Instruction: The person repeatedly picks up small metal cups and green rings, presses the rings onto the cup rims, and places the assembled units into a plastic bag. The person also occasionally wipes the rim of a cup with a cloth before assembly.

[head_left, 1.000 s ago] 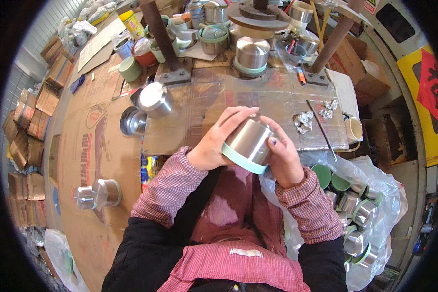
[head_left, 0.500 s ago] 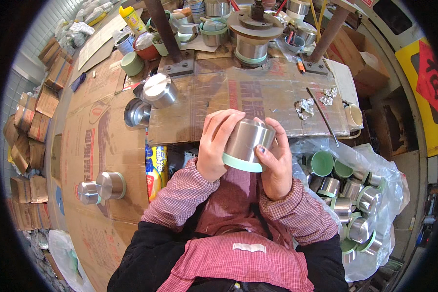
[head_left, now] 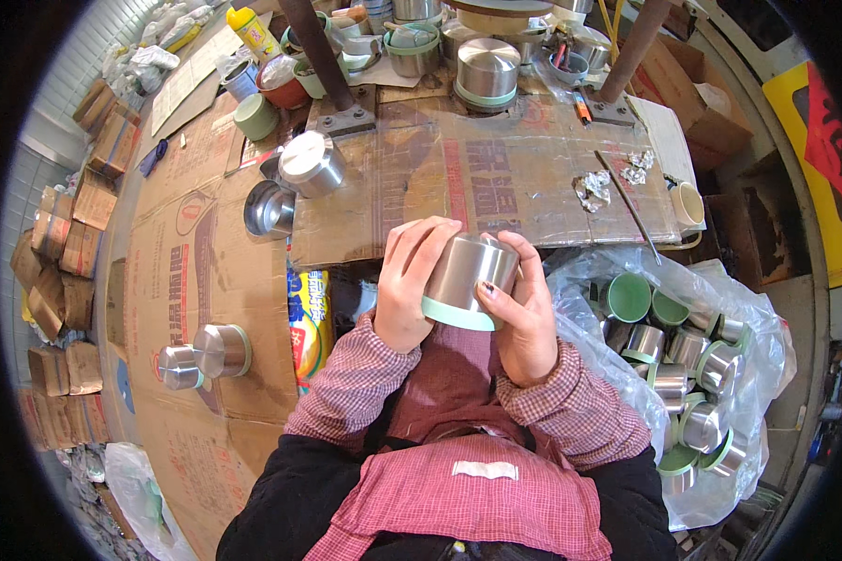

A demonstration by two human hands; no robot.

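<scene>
Between both hands, above my lap, is a brushed steel cup [head_left: 472,266] with a mint green rim, rim tilted down toward me. My left hand [head_left: 407,294] wraps its left side, fingers over the far edge. My right hand [head_left: 527,323] grips the right side, thumb lying across the steel wall. The cup's inside is hidden. Ahead, another steel cup with a green rim [head_left: 487,73] stands on the table under the raised round plate [head_left: 503,7] of a press.
A plastic bag [head_left: 762,393] at right holds several green-lined steel cups [head_left: 671,388]. Two steel cups [head_left: 222,351] lie on the cardboard-covered table [head_left: 159,280] at left; more steel pieces [head_left: 311,164] sit farther back. Posts [head_left: 318,56] flank the press. A metal rod [head_left: 627,206] lies beside crumpled foil [head_left: 593,191].
The press's round plate has risen off the cup beneath it. The cup in my hands has tipped slightly, and my right thumb has shifted left along its wall.
</scene>
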